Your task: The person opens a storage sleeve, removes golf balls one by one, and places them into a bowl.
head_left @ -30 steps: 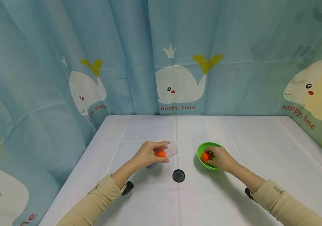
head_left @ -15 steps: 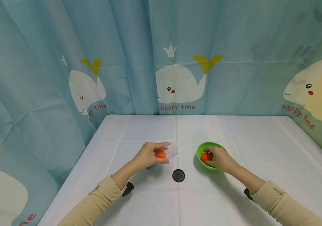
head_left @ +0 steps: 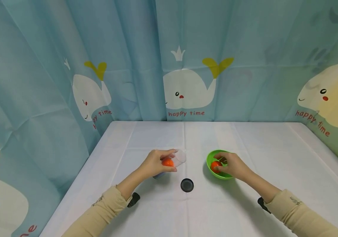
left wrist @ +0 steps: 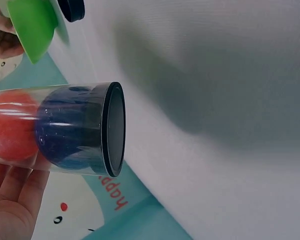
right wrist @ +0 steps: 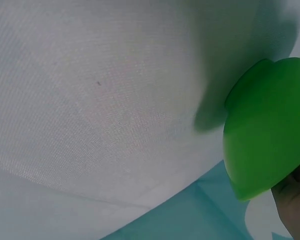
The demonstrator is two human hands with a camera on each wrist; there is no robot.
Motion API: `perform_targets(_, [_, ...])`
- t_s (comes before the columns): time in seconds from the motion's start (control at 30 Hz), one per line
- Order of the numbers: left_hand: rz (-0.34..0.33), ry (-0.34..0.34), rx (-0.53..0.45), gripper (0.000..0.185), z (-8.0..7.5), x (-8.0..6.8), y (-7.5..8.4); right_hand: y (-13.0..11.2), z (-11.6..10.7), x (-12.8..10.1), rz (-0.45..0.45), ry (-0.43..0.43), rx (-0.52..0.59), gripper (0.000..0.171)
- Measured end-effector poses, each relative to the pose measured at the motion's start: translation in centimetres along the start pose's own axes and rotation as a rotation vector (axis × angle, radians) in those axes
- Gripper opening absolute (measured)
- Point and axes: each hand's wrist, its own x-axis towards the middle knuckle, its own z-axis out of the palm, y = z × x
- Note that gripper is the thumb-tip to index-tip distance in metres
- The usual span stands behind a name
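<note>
My left hand [head_left: 155, 163] grips a clear plastic tube [head_left: 180, 157] tilted above the table, its mouth towards the right. An orange ball [left wrist: 12, 125] and a dark blue ball [left wrist: 67, 127] sit in the tube in the left wrist view, the blue one against the black end cap [left wrist: 115, 129]. My right hand [head_left: 231, 164] reaches over a green bowl [head_left: 211, 156]. Inside the bowl lies an orange-red ball [head_left: 215, 167], the thumb overlapping it and the fingers spread a little above it. From the right wrist view the bowl's wall hides the ball.
A round black lid [head_left: 187, 185] lies on the white-covered table [head_left: 204, 210] between the forearms, nearer me than the bowl. Blue curtains [head_left: 139, 49] printed with whales hang behind the table and along its sides.
My right fingers have parted from around the orange-red ball, which has dropped slightly into the bowl. The left hand and tube hold nearly the same place.
</note>
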Motion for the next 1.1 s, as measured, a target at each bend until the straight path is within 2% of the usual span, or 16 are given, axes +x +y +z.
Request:
perform_targets(0.13, [0.021, 0.008, 0.004, 0.065, 0.0, -0.2, -0.2, 0.1, -0.3, 0.0, 0.002, 0.031, 0.034, 0.027])
perform_targets(0.4, [-0.015, -0.001, -0.023, 0.064, 0.1, -0.2, -0.1, -0.1, -1.1, -0.1, 0.104, 0.067, 0.119, 0.025])
perform_targets(0.67, [-0.024, 0.003, -0.003, 0.065, 0.1, -0.4, -0.2, -0.9, -1.8, 0.3, 0.124, 0.108, 0.170, 0.023])
perform_targets(0.9, [0.021, 0.001, -0.007, 0.064, 0.1, -0.3, -0.2, -1.7, -2.2, 0.5, 0.190, 0.128, 0.355, 0.029])
perform_targets(1.1, [-0.009, -0.008, -0.019, 0.064, 0.1, -0.1, 0.1, -2.8, -2.3, 0.4, 0.287, 0.184, 0.505, 0.035])
